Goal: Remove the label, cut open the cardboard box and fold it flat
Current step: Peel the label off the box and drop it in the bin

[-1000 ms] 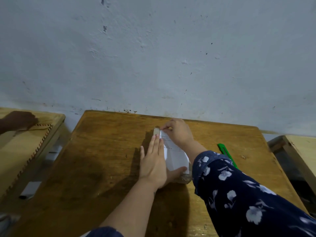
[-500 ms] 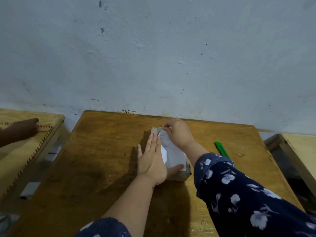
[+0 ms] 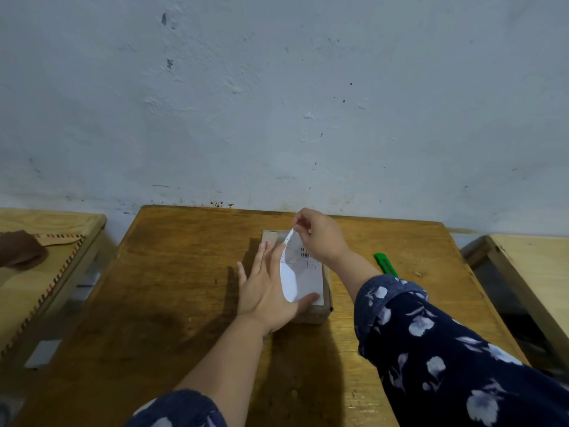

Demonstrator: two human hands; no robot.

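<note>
A small cardboard box [image 3: 311, 315] lies on the wooden table [image 3: 172, 282], slightly right of centre. A white printed label [image 3: 297, 272] covers its top; the label's far left corner is peeled up and curls toward me. My right hand [image 3: 320, 238] pinches that lifted corner above the box's far end. My left hand [image 3: 266, 288] lies flat with spread fingers on the box's left side, thumb across the near edge of the label, pressing the box down.
A green utility knife [image 3: 386, 265] lies on the table right of the box, partly behind my right forearm. Another wooden table [image 3: 37, 272] at left holds a patterned board and another person's hand [image 3: 20, 248]. A third table edge [image 3: 529, 272] stands at right. A wall is close behind.
My right hand has risen and pulled the label's far corner up off the box, so more of the label is lifted. My left hand stays pressed on the box.
</note>
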